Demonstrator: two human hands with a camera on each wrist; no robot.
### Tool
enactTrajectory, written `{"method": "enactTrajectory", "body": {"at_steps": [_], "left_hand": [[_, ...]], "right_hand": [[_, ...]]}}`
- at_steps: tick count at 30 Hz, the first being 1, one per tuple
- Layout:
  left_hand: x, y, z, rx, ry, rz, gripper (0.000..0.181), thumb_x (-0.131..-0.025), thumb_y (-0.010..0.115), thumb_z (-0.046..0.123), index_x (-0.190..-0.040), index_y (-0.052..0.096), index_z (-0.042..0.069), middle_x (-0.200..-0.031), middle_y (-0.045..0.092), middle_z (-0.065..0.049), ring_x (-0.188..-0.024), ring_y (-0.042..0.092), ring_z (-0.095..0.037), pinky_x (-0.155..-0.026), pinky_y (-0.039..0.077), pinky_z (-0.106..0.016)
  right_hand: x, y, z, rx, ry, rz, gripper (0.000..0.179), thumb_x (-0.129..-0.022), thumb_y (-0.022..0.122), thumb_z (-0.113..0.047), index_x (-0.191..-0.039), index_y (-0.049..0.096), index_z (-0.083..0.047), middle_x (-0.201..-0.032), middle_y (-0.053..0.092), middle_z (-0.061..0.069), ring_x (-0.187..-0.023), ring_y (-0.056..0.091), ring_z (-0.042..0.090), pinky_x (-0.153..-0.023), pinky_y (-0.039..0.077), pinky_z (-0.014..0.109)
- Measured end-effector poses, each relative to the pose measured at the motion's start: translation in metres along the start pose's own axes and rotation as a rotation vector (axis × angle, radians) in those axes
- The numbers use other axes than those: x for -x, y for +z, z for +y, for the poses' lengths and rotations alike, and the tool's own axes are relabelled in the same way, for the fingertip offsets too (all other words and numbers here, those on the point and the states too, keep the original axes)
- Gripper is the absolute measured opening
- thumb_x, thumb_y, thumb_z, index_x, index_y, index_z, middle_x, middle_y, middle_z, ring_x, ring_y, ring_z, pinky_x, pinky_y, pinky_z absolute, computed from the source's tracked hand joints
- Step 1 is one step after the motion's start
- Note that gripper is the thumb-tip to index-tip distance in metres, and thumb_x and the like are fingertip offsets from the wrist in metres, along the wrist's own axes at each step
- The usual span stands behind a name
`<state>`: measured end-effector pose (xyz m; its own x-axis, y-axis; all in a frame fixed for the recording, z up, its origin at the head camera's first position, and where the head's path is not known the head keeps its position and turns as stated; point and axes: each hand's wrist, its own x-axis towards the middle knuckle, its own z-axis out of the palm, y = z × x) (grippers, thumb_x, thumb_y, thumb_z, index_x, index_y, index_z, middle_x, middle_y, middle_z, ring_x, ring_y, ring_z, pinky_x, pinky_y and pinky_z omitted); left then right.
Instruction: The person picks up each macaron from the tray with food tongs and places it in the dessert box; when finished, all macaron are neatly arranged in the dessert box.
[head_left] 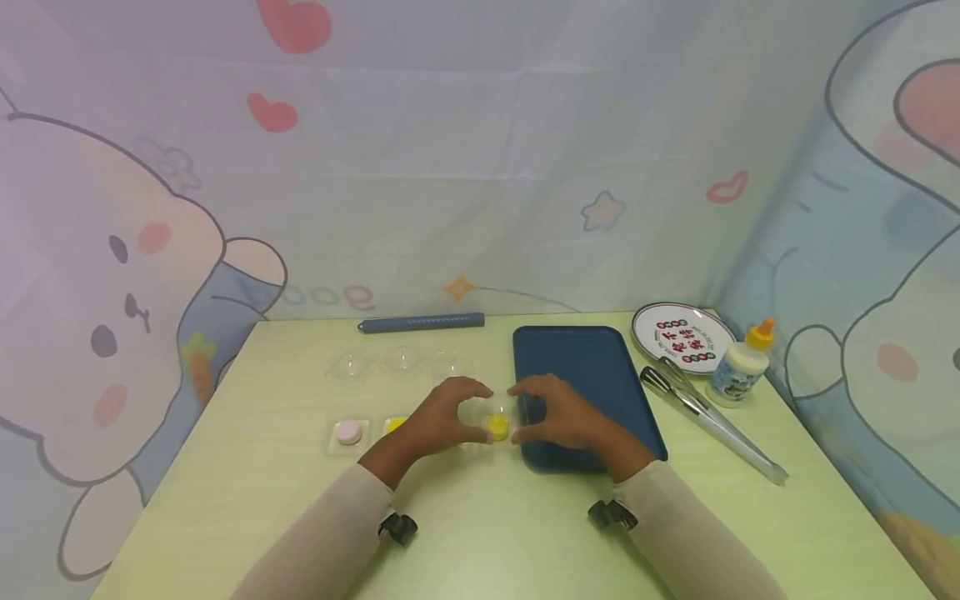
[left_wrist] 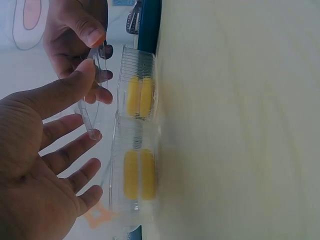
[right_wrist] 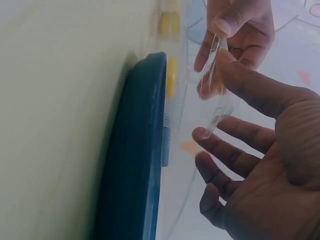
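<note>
My left hand [head_left: 438, 421] and right hand [head_left: 566, 417] pinch a thin clear plastic lid [left_wrist: 89, 122] from opposite sides, thumbs nearest me and fingers along its far side. In the wrist views the lid is raised above the boxes. Below it sits a clear plastic box with a round yellow piece [head_left: 497, 427] in it. Beside that, partly hidden by my left hand, another clear box holds a yellow piece [left_wrist: 139, 174]. Farther left, a pale pink round piece [head_left: 348, 432] rests in a clear box.
Several clear lids [head_left: 350, 367] lie behind the boxes, near a dark blue-grey rod [head_left: 422, 322]. A dark blue tray [head_left: 573, 358] lies under and beyond my right hand. On the right are a printed plate [head_left: 682, 321], metal tongs [head_left: 723, 429] and an orange-capped bottle [head_left: 738, 371].
</note>
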<state>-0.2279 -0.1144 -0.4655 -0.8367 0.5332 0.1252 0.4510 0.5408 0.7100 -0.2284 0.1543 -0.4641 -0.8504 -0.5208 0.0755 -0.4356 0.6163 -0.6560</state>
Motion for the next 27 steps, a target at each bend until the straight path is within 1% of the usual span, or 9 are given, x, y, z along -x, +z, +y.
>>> {"method": "enactTrajectory", "body": {"at_steps": [2, 5, 8, 10, 15, 22, 27], "left_hand": [[0.002, 0.002, 0.000, -0.017, -0.002, 0.001, 0.068, -0.084, 0.097, 0.025, -0.142, 0.068, 0.004, -0.153, 0.062, -0.018, -0.151, 0.050, -0.042, -0.125, 0.041, -0.065], [0.004, 0.005, -0.001, -0.033, -0.020, -0.003, 0.069, -0.083, 0.097, 0.025, -0.143, 0.068, 0.006, -0.154, 0.060, -0.018, -0.153, 0.046, -0.042, -0.126, 0.038, -0.067], [0.004, 0.007, -0.001, -0.055, -0.037, -0.010, 0.069, -0.084, 0.097, 0.025, -0.144, 0.068, 0.008, -0.155, 0.060, -0.017, -0.156, 0.042, -0.042, -0.127, 0.033, -0.071], [0.004, 0.007, -0.002, -0.073, -0.037, -0.010, 0.069, -0.083, 0.097, 0.024, -0.144, 0.068, 0.007, -0.155, 0.061, -0.016, -0.157, 0.040, -0.043, -0.128, 0.030, -0.073], [0.003, 0.009, -0.004, -0.104, -0.031, -0.006, 0.068, -0.083, 0.097, 0.022, -0.143, 0.069, 0.007, -0.155, 0.062, -0.016, -0.159, 0.037, -0.046, -0.128, 0.026, -0.076], [0.004, 0.010, -0.002, -0.114, -0.042, -0.009, 0.067, -0.083, 0.097, 0.023, -0.142, 0.070, 0.008, -0.154, 0.063, -0.016, -0.161, 0.034, -0.046, -0.130, 0.024, -0.075], [0.003, 0.011, -0.003, -0.158, -0.026, -0.002, 0.067, -0.083, 0.097, 0.024, -0.141, 0.071, 0.007, -0.151, 0.066, -0.015, -0.159, 0.037, -0.047, -0.129, 0.025, -0.075]], "right_hand": [[0.001, 0.002, 0.000, 0.016, 0.010, -0.006, 0.072, -0.087, 0.094, -0.035, -0.148, 0.065, -0.008, -0.157, 0.061, 0.018, -0.154, 0.046, 0.050, -0.123, 0.038, 0.074], [0.002, 0.005, 0.000, 0.022, 0.019, -0.011, 0.073, -0.087, 0.094, -0.033, -0.149, 0.065, -0.007, -0.160, 0.059, 0.019, -0.159, 0.038, 0.053, -0.125, 0.028, 0.080], [0.003, 0.007, -0.003, 0.012, 0.031, -0.016, 0.073, -0.087, 0.094, -0.031, -0.149, 0.064, -0.007, -0.161, 0.057, 0.021, -0.160, 0.036, 0.053, -0.125, 0.020, 0.085], [0.002, 0.009, -0.003, 0.014, 0.030, -0.015, 0.072, -0.087, 0.094, -0.030, -0.149, 0.065, -0.007, -0.161, 0.056, 0.021, -0.159, 0.038, 0.052, -0.124, 0.018, 0.087], [0.001, 0.012, -0.004, 0.034, 0.021, -0.002, 0.072, -0.087, 0.094, -0.030, -0.148, 0.065, -0.006, -0.160, 0.057, 0.021, -0.155, 0.043, 0.050, -0.121, 0.021, 0.087], [0.002, 0.013, -0.003, 0.024, 0.023, -0.007, 0.071, -0.087, 0.094, -0.029, -0.148, 0.065, -0.007, -0.159, 0.057, 0.021, -0.153, 0.044, 0.049, -0.121, 0.021, 0.086], [0.001, 0.015, 0.000, 0.023, 0.014, -0.005, 0.070, -0.087, 0.094, -0.029, -0.147, 0.066, -0.006, -0.158, 0.059, 0.021, -0.151, 0.046, 0.049, -0.120, 0.022, 0.087]]}}
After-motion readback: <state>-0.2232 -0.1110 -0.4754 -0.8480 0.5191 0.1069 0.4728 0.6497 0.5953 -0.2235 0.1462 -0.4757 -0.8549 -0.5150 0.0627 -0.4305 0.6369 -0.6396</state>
